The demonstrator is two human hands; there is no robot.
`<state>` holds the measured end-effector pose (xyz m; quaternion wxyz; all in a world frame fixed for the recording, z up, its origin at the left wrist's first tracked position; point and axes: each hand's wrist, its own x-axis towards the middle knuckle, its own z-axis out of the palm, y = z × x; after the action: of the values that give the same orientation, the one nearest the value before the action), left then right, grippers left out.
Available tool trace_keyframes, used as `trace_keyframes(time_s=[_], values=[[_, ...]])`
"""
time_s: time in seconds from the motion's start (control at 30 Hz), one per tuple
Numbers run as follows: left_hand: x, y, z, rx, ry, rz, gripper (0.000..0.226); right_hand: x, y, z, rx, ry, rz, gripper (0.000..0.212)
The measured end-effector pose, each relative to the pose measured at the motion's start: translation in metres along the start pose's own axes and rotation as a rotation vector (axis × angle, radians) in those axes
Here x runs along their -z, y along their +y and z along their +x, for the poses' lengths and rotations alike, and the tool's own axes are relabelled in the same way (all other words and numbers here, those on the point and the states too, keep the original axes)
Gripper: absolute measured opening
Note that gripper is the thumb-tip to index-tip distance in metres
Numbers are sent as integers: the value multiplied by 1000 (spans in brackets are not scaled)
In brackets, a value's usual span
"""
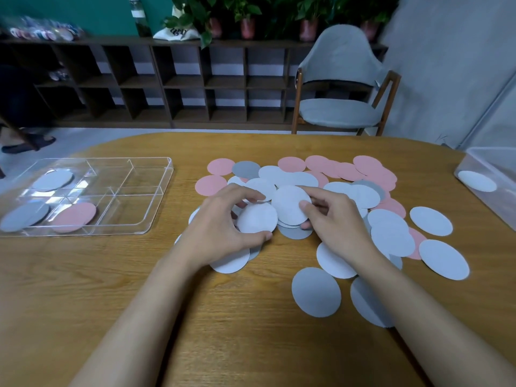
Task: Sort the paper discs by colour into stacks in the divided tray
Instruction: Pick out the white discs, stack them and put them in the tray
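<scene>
A loose pile of white, grey and pink paper discs (pixel 360 188) covers the middle and right of the wooden table (pixel 111 275). My left hand (pixel 220 230) grips a white disc (pixel 257 219) between thumb and fingers. Beside it my right hand (pixel 335 216) pinches another white disc (pixel 290 203) at its right edge. The clear divided tray (pixel 156 188) lies at the left. It holds white discs (pixel 53 180) in a far compartment, grey discs (pixel 23 217) at the near left and pink discs (pixel 74 217) next to them.
A clear plastic box (pixel 491 174) with one white disc in it stands at the table's right edge. Behind the table are a grey chair (pixel 340 107), a dark cubby shelf (pixel 195 85) with potted plants, and a person's foot on the floor at far left.
</scene>
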<state>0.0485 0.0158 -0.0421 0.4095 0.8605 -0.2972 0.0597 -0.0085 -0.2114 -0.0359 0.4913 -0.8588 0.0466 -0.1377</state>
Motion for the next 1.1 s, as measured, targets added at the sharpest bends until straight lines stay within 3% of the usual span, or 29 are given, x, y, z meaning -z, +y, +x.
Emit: trace_keyframes(time_s=[0.2, 0.5, 0.77, 0.93, 1.1], values=[[-16, 7, 0, -164, 44, 20, 71, -5, 0, -4, -91, -153, 109, 33], [-22, 6, 2, -229, 81, 32, 68, -10, 0, -3, -133, -250, 211, 32], [-23, 3, 4, -225, 135, 35, 58, -11, -3, -9, 15, -228, 124, 30], [-15, 5, 5, 39, 224, -155, 30, -6, 2, -7, 96, -127, -64, 40], [-14, 6, 2, 171, 157, -281, 12, -7, 5, -10, 158, -173, -218, 47]])
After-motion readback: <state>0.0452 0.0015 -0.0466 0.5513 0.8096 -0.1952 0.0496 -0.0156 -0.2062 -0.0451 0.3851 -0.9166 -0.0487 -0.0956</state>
